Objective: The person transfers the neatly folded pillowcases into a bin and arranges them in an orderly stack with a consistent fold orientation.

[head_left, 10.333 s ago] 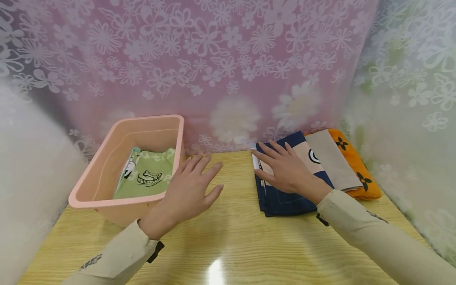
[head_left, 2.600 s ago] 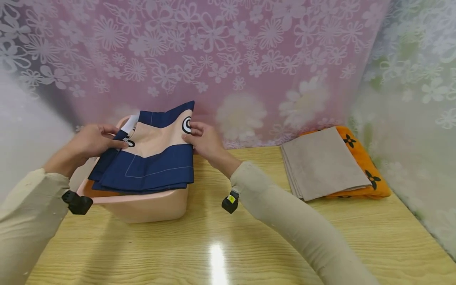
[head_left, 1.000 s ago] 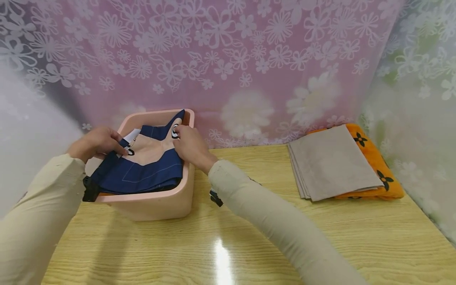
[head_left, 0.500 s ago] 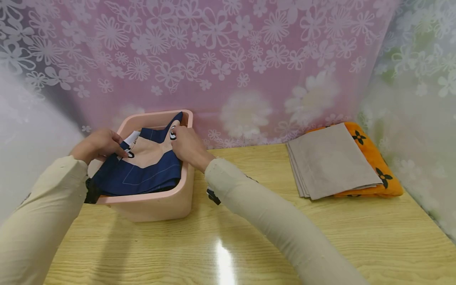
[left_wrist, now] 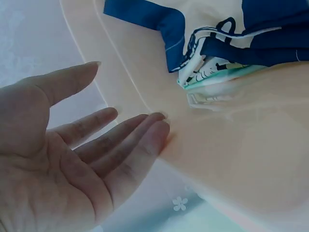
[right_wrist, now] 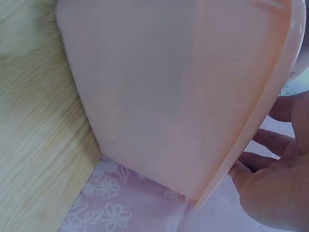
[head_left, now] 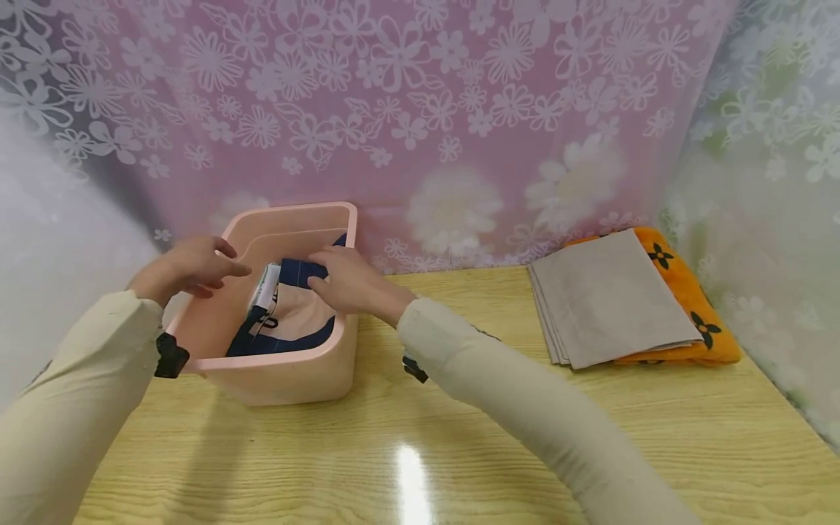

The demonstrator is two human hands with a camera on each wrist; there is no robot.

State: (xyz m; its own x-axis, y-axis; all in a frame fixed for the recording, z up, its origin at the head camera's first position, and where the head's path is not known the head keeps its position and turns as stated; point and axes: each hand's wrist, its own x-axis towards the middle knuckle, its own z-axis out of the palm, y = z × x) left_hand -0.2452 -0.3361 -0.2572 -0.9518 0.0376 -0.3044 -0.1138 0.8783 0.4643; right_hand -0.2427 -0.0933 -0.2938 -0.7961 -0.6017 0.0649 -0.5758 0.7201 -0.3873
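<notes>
A folded navy and peach cloth (head_left: 302, 310) lies inside the pink plastic tub (head_left: 282, 380), low against its right side. Over the tub's left rim hovers my left hand (head_left: 190, 270), fingers spread and holding nothing. In the left wrist view, that hand (left_wrist: 87, 154) has its palm turned up, apart from the cloth (left_wrist: 212, 19); a pale green-edged fabric (left_wrist: 222, 75) peeks out beneath it. My right hand (head_left: 354, 283) reaches across the right rim, its fingers loose above the cloth's back corner. The right wrist view has this hand (right_wrist: 275, 179) beside the tub's rim (right_wrist: 251, 128).
At the right of the wooden table (head_left: 472, 423) lies a folded grey-beige cloth (head_left: 610, 299), partly covering an orange cloth (head_left: 698, 310) with dark flower shapes. A pink floral curtain (head_left: 420, 131) hangs right behind the tub. Pale sheeting stands at both sides.
Earlier, both hands carried the navy and peach cloth from the right-hand pile to the tub. Since half a second ago they have let it go, and it has dropped deeper inside.
</notes>
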